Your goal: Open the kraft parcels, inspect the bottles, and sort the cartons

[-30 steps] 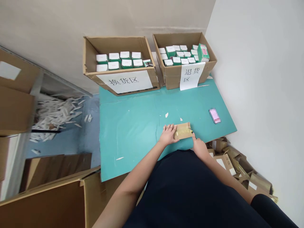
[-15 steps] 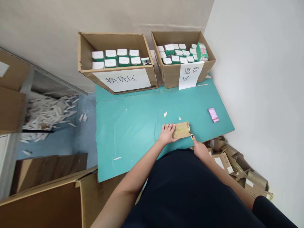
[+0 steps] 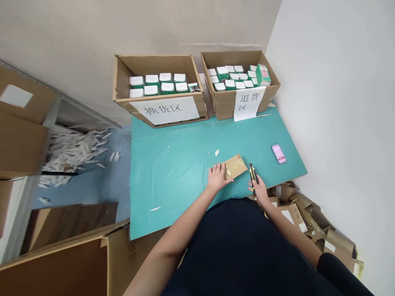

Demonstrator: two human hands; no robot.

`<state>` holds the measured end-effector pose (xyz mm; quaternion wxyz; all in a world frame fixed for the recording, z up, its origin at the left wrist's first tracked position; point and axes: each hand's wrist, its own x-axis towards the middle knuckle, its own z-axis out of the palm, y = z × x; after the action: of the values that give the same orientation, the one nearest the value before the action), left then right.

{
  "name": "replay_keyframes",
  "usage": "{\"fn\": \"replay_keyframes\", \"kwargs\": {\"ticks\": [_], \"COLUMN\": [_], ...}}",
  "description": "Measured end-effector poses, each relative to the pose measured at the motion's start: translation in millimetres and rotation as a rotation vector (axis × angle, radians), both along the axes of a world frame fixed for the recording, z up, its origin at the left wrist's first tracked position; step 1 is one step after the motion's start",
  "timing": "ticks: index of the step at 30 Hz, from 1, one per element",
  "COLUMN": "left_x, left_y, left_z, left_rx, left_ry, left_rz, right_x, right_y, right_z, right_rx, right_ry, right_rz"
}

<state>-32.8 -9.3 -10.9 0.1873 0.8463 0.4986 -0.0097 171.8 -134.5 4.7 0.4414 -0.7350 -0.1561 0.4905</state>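
Observation:
A small brown cardboard box (image 3: 235, 166) with shiny tape lies tilted on the teal tabletop (image 3: 173, 164). My left hand (image 3: 217, 177) grips its left end, thumb at the near edge and fingers over the top. Just right of the box, apart from it, my right hand (image 3: 259, 190) is closed around a black and yellow utility knife (image 3: 253, 176). The knife points away from me. Whether its blade is out I cannot make out.
Two open cartons stand at the back, a left carton (image 3: 160, 114) and a right carton (image 3: 224, 105), both holding green-and-white boxes and bearing paper signs. A blurred pink item (image 3: 279, 154) lies at right. Discarded cardboard (image 3: 308, 218) is heaped below the right edge.
My right hand has drawn the knife off the box's right end and turned it to point away. The small box has rotated, its right end swinging away from me, still in my left hand.

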Motion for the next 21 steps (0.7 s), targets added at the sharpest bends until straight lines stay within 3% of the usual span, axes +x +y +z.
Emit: {"fn": "replay_keyframes", "kwargs": {"ticks": [3,6,11,14,17,21], "left_x": [-2,-7,-12,-16,-23,-21], "left_y": [1,-1,-25,-30,-5,56], "left_z": [-0.5,-5.7,-17.1,-14.0,-2.8,8.1], "left_rx": [-0.054,-0.157,-0.304,-0.315,-0.161,-0.056], "left_ry": [-0.003,-0.048,-0.185,-0.227,-0.179,-0.158], "left_rz": [0.11,0.166,0.283,0.279,0.239,0.062], "right_x": [-8,-12,-13,-8,4,17], "right_y": [35,72,138,164,154,84], "right_z": [-17.7,-24.2,-22.8,-18.0,-13.9,-17.7], "right_rx": [0.12,0.24,0.307,0.305,0.278,0.191], "right_ry": [0.055,0.073,0.071,0.126,0.055,-0.103], "right_rz": [-0.043,-0.023,0.181,0.282,0.207,0.016]}}
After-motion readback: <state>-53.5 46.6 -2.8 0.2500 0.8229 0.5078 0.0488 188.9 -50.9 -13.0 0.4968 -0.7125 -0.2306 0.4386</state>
